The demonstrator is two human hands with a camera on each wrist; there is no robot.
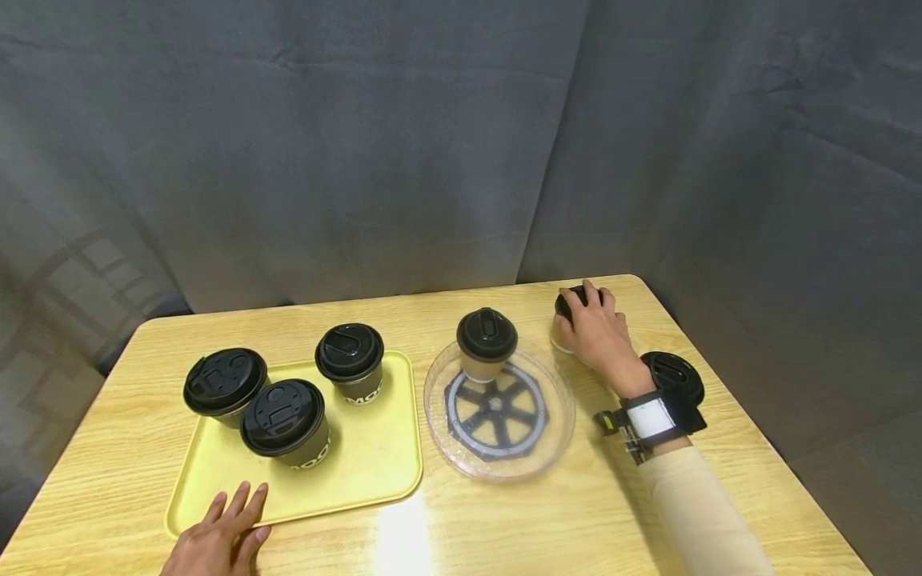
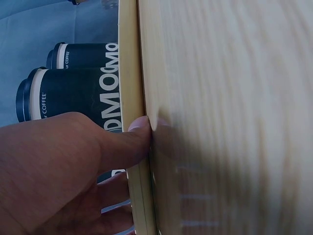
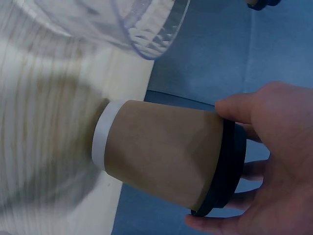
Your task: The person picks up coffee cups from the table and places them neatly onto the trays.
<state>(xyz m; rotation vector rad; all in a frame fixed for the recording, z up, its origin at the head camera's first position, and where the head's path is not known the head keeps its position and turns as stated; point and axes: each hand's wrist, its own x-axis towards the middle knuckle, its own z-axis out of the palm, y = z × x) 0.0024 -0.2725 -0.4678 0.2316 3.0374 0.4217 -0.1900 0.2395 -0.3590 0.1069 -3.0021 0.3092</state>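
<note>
At the right of the table, my right hand [image 1: 601, 336] grips a brown paper coffee cup [image 3: 164, 147] from above, thumb and fingers around its black lid [image 3: 230, 166]. Whether the cup's base touches the table, I cannot tell. My left hand [image 1: 214, 538] is at the near left edge of a yellow tray [image 1: 363, 476]. In the left wrist view its thumb [image 2: 132, 142] presses the rim's outside while the fingers lie on the inner side, pinching it. Three dark lidded cups stand on the tray: one at left [image 1: 226, 384], one in front [image 1: 288, 424], one behind [image 1: 351, 360].
Right of the tray sits a clear round dish [image 1: 558, 432] with a dark spoked pattern. Another brown lidded cup [image 1: 486, 344] stands at its back part. A black lid [image 1: 673, 374] shows beyond my right wrist. Grey curtains [image 1: 360, 160] hang behind the table.
</note>
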